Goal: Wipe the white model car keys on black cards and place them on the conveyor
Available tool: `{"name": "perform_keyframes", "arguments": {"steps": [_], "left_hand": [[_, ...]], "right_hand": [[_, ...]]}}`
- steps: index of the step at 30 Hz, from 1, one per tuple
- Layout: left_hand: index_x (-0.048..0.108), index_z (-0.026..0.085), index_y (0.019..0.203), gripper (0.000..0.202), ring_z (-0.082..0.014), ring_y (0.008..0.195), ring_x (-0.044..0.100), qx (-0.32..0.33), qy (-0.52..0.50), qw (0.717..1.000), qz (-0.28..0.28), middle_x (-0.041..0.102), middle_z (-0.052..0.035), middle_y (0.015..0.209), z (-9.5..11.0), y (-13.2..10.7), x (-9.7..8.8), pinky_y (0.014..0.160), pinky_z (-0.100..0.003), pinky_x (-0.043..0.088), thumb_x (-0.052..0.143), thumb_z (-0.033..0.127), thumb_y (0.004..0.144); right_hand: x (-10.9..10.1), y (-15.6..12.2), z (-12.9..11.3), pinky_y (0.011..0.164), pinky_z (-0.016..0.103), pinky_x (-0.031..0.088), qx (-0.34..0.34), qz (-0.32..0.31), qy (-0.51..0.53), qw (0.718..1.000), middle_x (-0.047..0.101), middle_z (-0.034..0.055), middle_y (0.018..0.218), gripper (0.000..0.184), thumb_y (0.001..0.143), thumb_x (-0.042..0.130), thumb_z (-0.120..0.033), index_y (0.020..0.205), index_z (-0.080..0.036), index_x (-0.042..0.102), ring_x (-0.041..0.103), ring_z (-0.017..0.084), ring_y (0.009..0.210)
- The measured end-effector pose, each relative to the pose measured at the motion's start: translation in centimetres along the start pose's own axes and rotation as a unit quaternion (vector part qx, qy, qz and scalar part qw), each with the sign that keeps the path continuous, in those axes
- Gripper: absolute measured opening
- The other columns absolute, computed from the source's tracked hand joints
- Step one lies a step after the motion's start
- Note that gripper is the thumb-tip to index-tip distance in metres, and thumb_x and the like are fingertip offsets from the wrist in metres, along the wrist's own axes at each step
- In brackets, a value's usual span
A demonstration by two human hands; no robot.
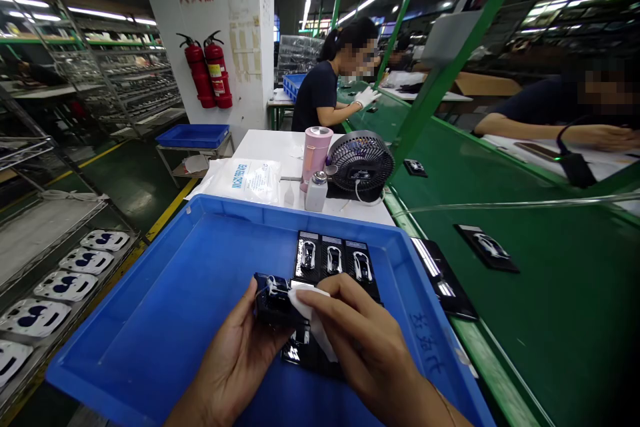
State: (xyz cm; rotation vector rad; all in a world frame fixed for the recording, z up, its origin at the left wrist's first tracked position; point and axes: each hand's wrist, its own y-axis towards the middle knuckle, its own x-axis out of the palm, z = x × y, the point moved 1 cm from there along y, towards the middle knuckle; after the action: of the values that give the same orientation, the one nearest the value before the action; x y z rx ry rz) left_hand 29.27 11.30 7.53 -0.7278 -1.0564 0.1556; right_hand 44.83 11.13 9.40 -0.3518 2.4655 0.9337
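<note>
We've got the left hand (233, 353) pinching a small black piece (273, 300) with white car-shaped detail, held over the near half of the blue plastic tray (280, 217). Left grip is narrow, fingers closed on the piece. Right hand (360, 337) is the nearer one to the piece's right end; its fingertips (333, 287) press a white wipe (307, 303) against that end, so that grip is narrow too, holding the wipe. Long axis of the piece looks to run roughly left-right across our view, slightly tilted, but the wipe and fingers hide part of it, so we can't call the exact angle. Directly below the hands, a black card (305, 353) lies in the tray. Toward the tray's far rim, three black cards with car-shaped pieces (333, 257) sit side by side. Beyond that rim we see a pink bottle (317, 157), a small dropper bottle (316, 191) and a desk fan (361, 160). Right of the tray runs a green conveyor belt (540, 320) carrying more black cards (487, 248).
</note>
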Motion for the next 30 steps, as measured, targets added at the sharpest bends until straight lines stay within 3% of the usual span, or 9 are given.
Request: {"name": "perform_keyframes", "arguments": {"steps": [6, 11, 15, 17, 22, 25, 30], "left_hand": [[0.057, 0.004, 0.101, 0.026, -0.0224, 0.087, 0.064, -0.007, 0.017, 1.0, -0.017, 0.067, -0.015, 0.093, 0.0, 0.1, 0.0, 0.078, -0.034, 0.053, 0.05, 0.023, 0.084], [0.058, 0.007, 0.101, 0.024, -0.0229, 0.091, 0.064, 0.049, 0.036, 0.998, -0.007, 0.067, -0.0152, 0.098, 0.8, -0.3, 0.2, 0.08, -0.036, 0.053, 0.051, 0.021, 0.083], [0.058, 0.008, 0.099, 0.022, -0.0255, 0.096, 0.062, 0.076, 0.042, 0.996, 0.018, 0.066, -0.0154, 0.101, 1.1, -0.6, 0.4, 0.082, -0.038, 0.053, 0.055, 0.02, 0.081], [0.059, 0.01, 0.096, 0.019, -0.0256, 0.098, 0.062, 0.085, 0.039, 0.996, 0.015, 0.066, -0.0143, 0.102, 1.1, -0.6, 0.4, 0.084, -0.039, 0.052, 0.056, 0.019, 0.08], [0.061, 0.013, 0.09, 0.012, -0.0228, 0.094, 0.063, 0.119, 0.037, 0.992, 0.013, 0.067, -0.0099, 0.095, 1.1, -0.7, 0.1, 0.086, -0.042, 0.051, 0.056, 0.014, 0.079], [0.06, 0.013, 0.09, 0.013, -0.0216, 0.091, 0.063, 0.142, 0.038, 0.989, 0.014, 0.066, -0.0085, 0.093, 1.1, -0.7, -0.1, 0.086, -0.044, 0.05, 0.056, 0.011, 0.079], [0.06, 0.013, 0.092, 0.015, -0.0209, 0.091, 0.063, 0.155, 0.04, 0.987, 0.012, 0.066, -0.0084, 0.091, 1.1, -0.8, -0.1, 0.084, -0.04, 0.052, 0.057, 0.008, 0.077]], "right_hand": [[0.2, -0.1, 0.3, 0.06, 0.028, 0.043, -0.017, -0.066, -0.088, 0.994, 0.047, 0.0068, 0.087, 0.04, 0.087, 0.035, -0.004, 0.118, -0.021, 0.052, 0.049, 0.015, 0.071], [-0.9, -0.5, 0.7, 0.06, 0.026, 0.042, 0.006, -0.022, -0.041, 0.999, 0.047, 0.0069, 0.089, 0.037, 0.088, 0.038, -0.006, 0.118, -0.022, 0.053, 0.049, 0.015, 0.073], [-1.0, -0.6, 1.1, 0.057, 0.024, 0.041, 0.106, 0.038, 0.046, 0.993, 0.051, 0.0043, 0.085, 0.025, 0.09, 0.04, -0.015, 0.108, -0.023, 0.056, 0.05, 0.014, 0.07], [-0.8, -0.6, 1.4, 0.049, 0.021, 0.038, 0.203, 0.051, 0.117, 0.971, 0.052, 0.002, 0.08, 0.017, 0.09, 0.043, -0.023, 0.103, -0.023, 0.055, 0.047, 0.012, 0.06], [0.2, -0.8, 2.1, 0.039, 0.016, 0.027, 0.384, 0.012, 0.307, 0.871, 0.045, -0.0025, 0.06, 0.019, 0.086, 0.05, -0.037, 0.083, -0.019, 0.054, 0.037, 0.009, 0.047], [0.7, -0.8, 2.5, 0.042, 0.017, 0.027, 0.429, -0.001, 0.337, 0.838, 0.048, -0.0008, 0.061, 0.018, 0.083, 0.052, -0.033, 0.079, -0.016, 0.058, 0.04, 0.009, 0.049], [1.0, -0.8, 2.6, 0.048, 0.018, 0.028, 0.442, -0.008, 0.35, 0.826, 0.053, 0.0002, 0.066, 0.018, 0.08, 0.054, -0.029, 0.085, -0.016, 0.065, 0.04, 0.008, 0.051]]}}
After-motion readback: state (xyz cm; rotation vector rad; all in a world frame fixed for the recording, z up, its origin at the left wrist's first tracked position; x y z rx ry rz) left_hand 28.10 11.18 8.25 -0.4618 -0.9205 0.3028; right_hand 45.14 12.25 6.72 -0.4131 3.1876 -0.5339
